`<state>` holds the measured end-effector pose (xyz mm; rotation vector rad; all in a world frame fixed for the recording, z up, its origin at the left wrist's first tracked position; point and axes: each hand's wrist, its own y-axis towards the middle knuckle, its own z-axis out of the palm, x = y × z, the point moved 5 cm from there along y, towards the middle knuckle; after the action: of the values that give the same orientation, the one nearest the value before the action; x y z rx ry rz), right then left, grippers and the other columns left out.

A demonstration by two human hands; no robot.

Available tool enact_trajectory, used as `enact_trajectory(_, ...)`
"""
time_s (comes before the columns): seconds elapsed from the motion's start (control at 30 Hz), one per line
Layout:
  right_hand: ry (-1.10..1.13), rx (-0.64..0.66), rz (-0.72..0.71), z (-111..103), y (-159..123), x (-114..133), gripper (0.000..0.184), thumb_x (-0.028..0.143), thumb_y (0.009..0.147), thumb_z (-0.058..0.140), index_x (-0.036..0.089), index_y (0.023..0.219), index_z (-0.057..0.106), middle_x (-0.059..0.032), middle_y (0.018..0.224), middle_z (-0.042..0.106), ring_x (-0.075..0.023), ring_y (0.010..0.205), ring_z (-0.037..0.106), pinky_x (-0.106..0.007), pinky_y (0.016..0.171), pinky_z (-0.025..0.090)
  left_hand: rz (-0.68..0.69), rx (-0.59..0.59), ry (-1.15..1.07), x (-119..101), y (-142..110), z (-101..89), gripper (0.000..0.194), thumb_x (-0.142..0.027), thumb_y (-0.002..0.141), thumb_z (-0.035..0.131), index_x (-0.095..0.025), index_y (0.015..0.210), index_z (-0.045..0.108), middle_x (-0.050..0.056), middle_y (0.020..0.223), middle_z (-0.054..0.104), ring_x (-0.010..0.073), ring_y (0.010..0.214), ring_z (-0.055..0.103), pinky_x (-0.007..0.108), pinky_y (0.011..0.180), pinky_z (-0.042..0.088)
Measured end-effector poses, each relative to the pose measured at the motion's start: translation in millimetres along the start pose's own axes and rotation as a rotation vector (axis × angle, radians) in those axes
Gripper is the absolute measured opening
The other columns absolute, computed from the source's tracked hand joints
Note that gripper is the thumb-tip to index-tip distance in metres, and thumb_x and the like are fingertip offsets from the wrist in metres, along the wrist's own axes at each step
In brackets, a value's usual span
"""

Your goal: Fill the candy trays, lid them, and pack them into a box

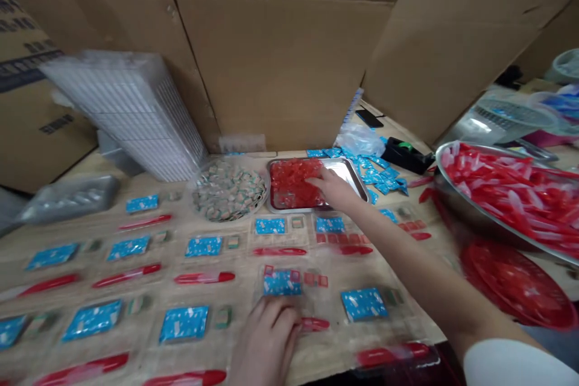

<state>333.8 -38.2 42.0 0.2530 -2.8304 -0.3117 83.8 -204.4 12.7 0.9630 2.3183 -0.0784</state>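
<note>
My right hand [332, 186] reaches forward into a metal tray [350, 172] of small red packets [292, 183], fingers curled down among them; whether it holds any is hidden. My left hand [266, 341] rests near the table's front edge, fingers bent on a clear blister tray [289, 289] that holds a blue packet [281, 283], small red squares and a red pen-like stick [314, 324]. Rows of similar clear trays with blue packets and red sticks cover the table to the left.
A round dish of small greenish packets [229, 194] sits left of the metal tray. A stack of clear trays [131, 111] leans at back left. A large metal bowl of red sticks [515, 193] and a red lid [520, 286] stand right. Cardboard walls surround the table.
</note>
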Motion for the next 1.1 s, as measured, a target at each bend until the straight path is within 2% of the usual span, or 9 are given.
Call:
enact_trajectory(0.13, 0.056, -0.005, 0.068, 6.5, 9.2, -14.6, 0.028, 0.008, 0.076, 0.051, 0.015, 0.098, 0.067, -0.0120, 0.103, 0.059, -0.0217, 0.095, 0.053, -0.034, 0.086, 0.041, 0.022, 0.050, -0.008, 3.1, 0.1, -0.6, 0.014, -0.015, 0.084, 0.052, -0.023, 0.091, 0.060, 0.004, 0.099, 0.065, 0.0212, 0.090, 0.059, 0.034, 0.077, 0.051)
enact_trajectory(0.3, 0.198, -0.101, 0.220, -7.8, -3.1, -22.3, 0.020, 0.018, 0.079, 0.054, 0.017, 0.097, 0.062, -0.0079, 0.093, 0.063, -0.0186, 0.080, 0.059, -0.032, 0.074, 0.047, -0.031, 0.072, -0.187, 3.7, 3.9, -13.7, 0.016, -0.013, 0.085, 0.049, -0.023, 0.089, 0.060, 0.003, 0.098, 0.064, 0.0191, 0.092, 0.059, 0.031, 0.078, 0.050)
enact_trajectory(0.4, 0.415, -0.106, 0.232, -18.9, -22.8, 4.1, 0.016, 0.030, 0.083, 0.053, 0.018, 0.092, 0.060, -0.0031, 0.082, 0.065, -0.0150, 0.069, 0.060, -0.027, 0.062, 0.048, -0.170, 0.034, -0.404, 3.3, 21.0, -22.9, 0.016, -0.014, 0.085, 0.049, -0.024, 0.090, 0.060, 0.003, 0.098, 0.063, 0.0182, 0.095, 0.059, 0.030, 0.081, 0.049)
enact_trajectory(0.53, 0.754, -0.090, 0.195, -25.6, -56.4, 59.6, 0.016, 0.035, 0.082, 0.059, 0.020, 0.080, 0.061, -0.0011, 0.073, 0.064, -0.0146, 0.067, 0.058, -0.026, 0.060, 0.046, -0.385, -0.172, -0.925, 7.8, 60.5, -22.2, 0.033, -0.016, 0.081, 0.055, -0.024, 0.113, 0.052, 0.006, 0.117, 0.058, 0.0169, 0.097, 0.061, 0.032, 0.086, 0.049)
enact_trajectory(0.6, 0.730, -0.075, 0.130, -25.5, -71.7, 83.9, 0.012, 0.030, 0.084, 0.057, 0.020, 0.078, 0.061, -0.0016, 0.075, 0.063, -0.0145, 0.070, 0.058, -0.026, 0.063, 0.045, -0.411, -0.219, -1.099, 8.9, 78.7, -16.1, 0.040, -0.016, 0.078, 0.058, -0.023, 0.117, 0.050, 0.007, 0.118, 0.059, 0.0164, 0.095, 0.062, 0.031, 0.086, 0.049)
enact_trajectory(0.7, 0.591, -0.085, 0.007, -24.6, -89.6, 104.3, 0.013, 0.022, 0.088, 0.050, 0.019, 0.080, 0.059, -0.0030, 0.078, 0.060, -0.0144, 0.073, 0.056, -0.026, 0.064, 0.044, -0.410, -0.225, -1.041, 10.3, 92.1, -10.9, 0.023, -0.017, 0.078, 0.059, -0.019, 0.100, 0.061, 0.005, 0.098, 0.066, 0.0162, 0.089, 0.062, 0.029, 0.083, 0.048)
enact_trajectory(0.9, -0.030, -0.204, -0.223, -25.4, -105.8, 112.5, 0.018, 0.013, 0.090, 0.040, 0.017, 0.083, 0.056, -0.0081, 0.081, 0.061, -0.0195, 0.075, 0.054, -0.031, 0.066, 0.043, -0.460, -0.136, -0.994, 12.2, 96.8, -6.1, 0.007, -0.019, 0.076, 0.060, -0.017, 0.082, 0.063, 0.003, 0.078, 0.066, 0.0147, 0.074, 0.061, 0.026, 0.070, 0.048)
enact_trajectory(1.0, -0.005, -0.237, -0.171, -26.6, -99.9, 104.2, 0.016, 0.016, 0.091, 0.040, 0.017, 0.083, 0.054, -0.0061, 0.077, 0.060, -0.0174, 0.070, 0.055, -0.028, 0.063, 0.043, -0.515, -0.094, -1.121, 9.4, 105.0, -6.0, 0.008, -0.022, 0.074, 0.062, -0.016, 0.078, 0.062, 0.001, 0.073, 0.064, 0.0124, 0.066, 0.059, 0.024, 0.065, 0.048)
enact_trajectory(1.1, 0.109, -0.331, 0.024, -34.2, -88.9, 81.1, 0.014, 0.020, 0.090, 0.043, 0.019, 0.080, 0.053, -0.0056, 0.075, 0.059, -0.0171, 0.069, 0.055, -0.029, 0.062, 0.043, -0.580, -0.071, -1.262, 6.3, 110.3, -8.8, 0.013, -0.025, 0.071, 0.068, -0.015, 0.076, 0.061, 0.000, 0.068, 0.064, 0.0104, 0.060, 0.059, 0.022, 0.061, 0.048)
